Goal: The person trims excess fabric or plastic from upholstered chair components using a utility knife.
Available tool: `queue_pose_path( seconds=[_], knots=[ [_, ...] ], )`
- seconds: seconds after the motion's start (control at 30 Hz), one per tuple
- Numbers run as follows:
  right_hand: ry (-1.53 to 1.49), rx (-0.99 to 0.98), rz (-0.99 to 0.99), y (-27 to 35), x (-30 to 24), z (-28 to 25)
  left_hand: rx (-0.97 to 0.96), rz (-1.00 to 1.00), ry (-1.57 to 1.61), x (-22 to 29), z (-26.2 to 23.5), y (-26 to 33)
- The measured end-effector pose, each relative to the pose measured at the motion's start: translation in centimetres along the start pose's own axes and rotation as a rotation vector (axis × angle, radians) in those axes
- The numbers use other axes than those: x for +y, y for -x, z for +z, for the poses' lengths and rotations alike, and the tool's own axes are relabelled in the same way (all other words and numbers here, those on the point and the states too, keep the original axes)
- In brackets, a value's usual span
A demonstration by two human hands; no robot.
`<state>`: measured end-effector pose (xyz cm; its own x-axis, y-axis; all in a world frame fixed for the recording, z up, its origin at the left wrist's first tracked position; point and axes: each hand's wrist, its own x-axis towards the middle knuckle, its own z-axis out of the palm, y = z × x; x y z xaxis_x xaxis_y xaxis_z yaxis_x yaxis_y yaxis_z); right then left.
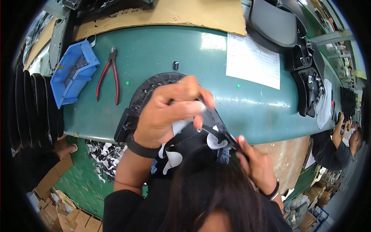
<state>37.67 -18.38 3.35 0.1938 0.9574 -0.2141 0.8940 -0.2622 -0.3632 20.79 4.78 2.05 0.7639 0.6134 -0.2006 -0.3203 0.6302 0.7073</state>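
A black curved upholstered pad, with gathered fabric along its rim, lies at the table's front edge, close to my body. White-lined flaps of black material hang from its near side. Over the middle of the pad, my left hand is closed with fingers curled and slightly blurred; what they grip is hidden. My right hand holds the pad's right side, the thumb along its edge. Hair covers part of the near side. Red-handled cutting pliers and a small black piece lie beyond on the table.
The green table holds a blue bin at left, a paper sheet, and grey-black pads at right. Cardboard lies at the back. Black pads are stacked far left. Other people are at left and right.
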Motion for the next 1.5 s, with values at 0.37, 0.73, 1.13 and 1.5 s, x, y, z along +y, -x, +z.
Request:
queue_pose_path(
  seconds=[0.37,0.73,1.13,1.5],
  knots=[
    [0.027,0.02,-0.077,-5.7,-0.5,-0.4,-0.23,0.349,-1.415,-2.2,-1.1,-3.1],
    [-0.104,0.213,0.035,-7.0,-2.0,2.2,-0.036,0.093,-0.915,1.9,-0.3,-3.7],
    [-0.397,0.149,0.043,-9.2,-1.9,2.1,-0.131,0.28,-1.111,-0.5,-3.1,-4.5],
    [-0.334,-0.283,-0.164,-7.2,-0.2,-1.2,-0.057,0.094,0.106,3.5,-1.6,-3.7]
  ],
)
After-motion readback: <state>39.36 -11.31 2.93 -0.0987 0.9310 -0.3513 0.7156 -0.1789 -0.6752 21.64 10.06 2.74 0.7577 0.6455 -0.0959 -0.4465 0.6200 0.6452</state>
